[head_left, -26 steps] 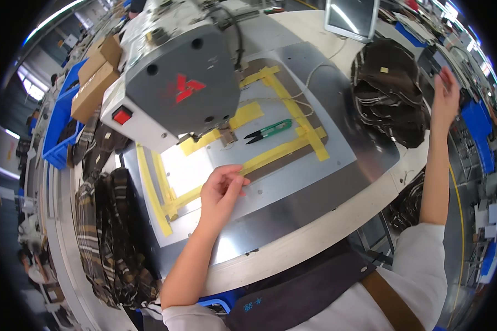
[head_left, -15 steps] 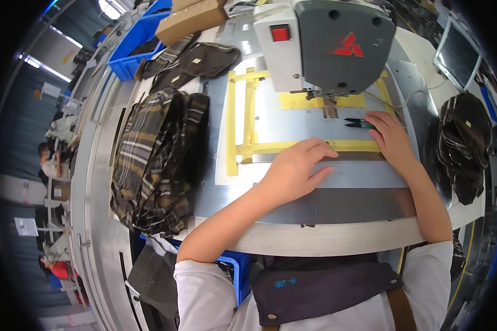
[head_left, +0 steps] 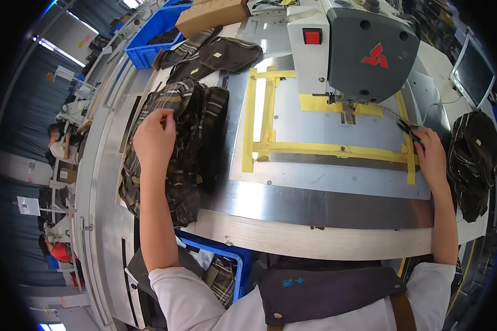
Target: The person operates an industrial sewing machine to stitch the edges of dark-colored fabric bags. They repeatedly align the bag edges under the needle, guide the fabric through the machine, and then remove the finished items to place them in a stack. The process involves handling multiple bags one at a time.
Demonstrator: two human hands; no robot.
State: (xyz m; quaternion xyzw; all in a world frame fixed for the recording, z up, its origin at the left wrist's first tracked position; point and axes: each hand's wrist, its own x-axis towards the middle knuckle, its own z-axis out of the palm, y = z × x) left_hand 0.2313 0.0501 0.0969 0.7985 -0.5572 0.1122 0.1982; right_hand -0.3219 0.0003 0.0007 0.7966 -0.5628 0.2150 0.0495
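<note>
Plaid cloth (head_left: 189, 157) at the left of the bench (head_left: 326, 238) should prove soft, best pinched by its top fold, where the left hand (head_left: 156, 139) curls, its grip unclear, while the right hand (head_left: 432, 154) grasps snips (head_left: 408, 131).

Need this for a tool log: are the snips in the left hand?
No, the snips are in the right hand, while the left hand is at the plaid cloth.
</note>
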